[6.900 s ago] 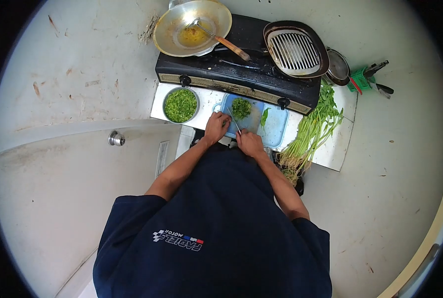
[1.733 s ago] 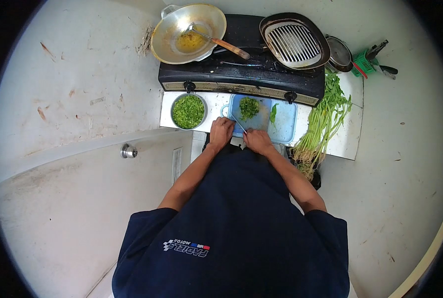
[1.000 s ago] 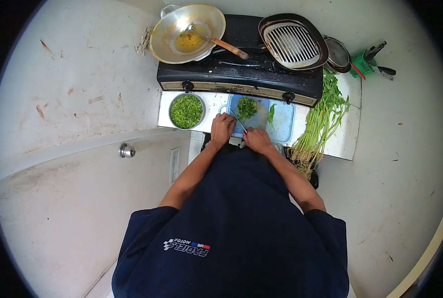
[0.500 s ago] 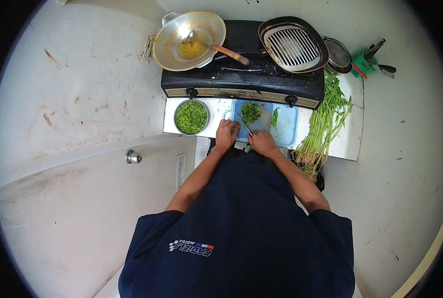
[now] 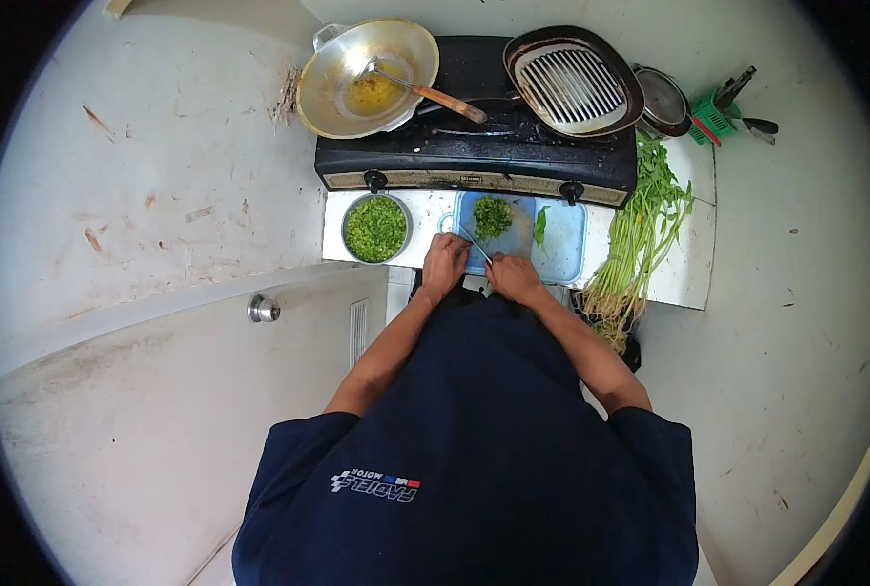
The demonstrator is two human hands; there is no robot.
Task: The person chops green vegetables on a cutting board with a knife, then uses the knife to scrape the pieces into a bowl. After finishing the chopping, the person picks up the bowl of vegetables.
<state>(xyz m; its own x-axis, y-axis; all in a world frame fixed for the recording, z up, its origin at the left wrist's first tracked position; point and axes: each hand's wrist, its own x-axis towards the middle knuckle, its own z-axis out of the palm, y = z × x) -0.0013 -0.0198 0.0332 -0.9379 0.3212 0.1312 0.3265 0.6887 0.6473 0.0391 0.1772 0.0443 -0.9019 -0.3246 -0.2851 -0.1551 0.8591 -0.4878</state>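
My right hand (image 5: 516, 278) is closed round the handle of a knife (image 5: 475, 242), its blade slanting up and left over the blue cutting board (image 5: 570, 239). At the board's near left edge my left hand (image 5: 445, 264) has its fingers curled close beside the blade; what they press on is hidden beneath them. A small heap of chopped greens (image 5: 493, 218) lies on the board just beyond the knife. Farther right on the board rests a loose green leaf (image 5: 540, 227). Left of the board stands a round bowl (image 5: 409, 230) filled with finely chopped greens (image 5: 374, 229).
Behind the board is a black gas stove (image 5: 474, 161) bearing a wok (image 5: 320, 93) with a wooden-handled ladle (image 5: 452, 104) and a grill pan (image 5: 630, 98). Long-stemmed greens with roots (image 5: 640, 234) lie at right. A lidded pot (image 5: 662, 103) and green utensil basket (image 5: 713, 117) stand behind.
The view has shifted very slightly. Both hands and the knife stay in nearly the same place over the board.
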